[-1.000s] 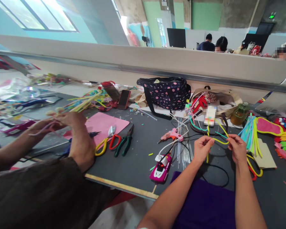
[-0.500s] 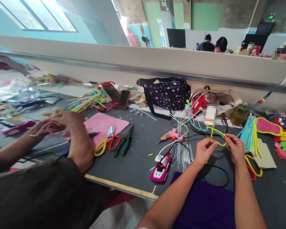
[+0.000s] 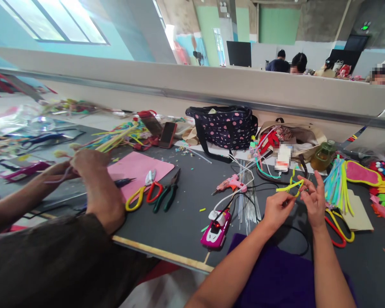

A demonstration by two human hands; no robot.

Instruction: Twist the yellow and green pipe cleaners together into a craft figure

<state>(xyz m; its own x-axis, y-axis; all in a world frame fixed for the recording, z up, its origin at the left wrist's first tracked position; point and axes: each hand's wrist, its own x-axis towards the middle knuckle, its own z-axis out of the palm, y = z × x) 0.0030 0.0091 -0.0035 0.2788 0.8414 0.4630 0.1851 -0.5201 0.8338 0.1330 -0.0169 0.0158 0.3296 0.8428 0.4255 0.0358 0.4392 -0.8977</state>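
Note:
A bent yellow pipe cleaner (image 3: 288, 187) is held above the dark table, with a twisted part and loops between my hands. My left hand (image 3: 278, 209) is closed in a pinch on its lower part. My right hand (image 3: 315, 201) touches the pipe cleaner's right end with thumb and forefinger, while its other fingers are raised and spread. Just right of my right hand lie scissors with red and yellow handles (image 3: 339, 233), partly hidden. Beyond them is a bundle of blue, green and yellow pipe cleaners (image 3: 338, 184). Under my forearms is a dark purple cloth (image 3: 271, 273).
A pink glue gun (image 3: 231, 184) and a magenta power strip (image 3: 216, 233) with cables lie left of my hands, by thin wires (image 3: 245, 205). Pliers (image 3: 167, 196) and scissors (image 3: 136, 199) rest near a pink sheet (image 3: 144, 164). A co-worker's arm (image 3: 99, 188) reaches in at left.
The yellow pipe cleaner's loop has tilted and folded over to the left. My right hand has lifted and turned, its fingers now spreading upward. The co-worker's hands have shifted slightly.

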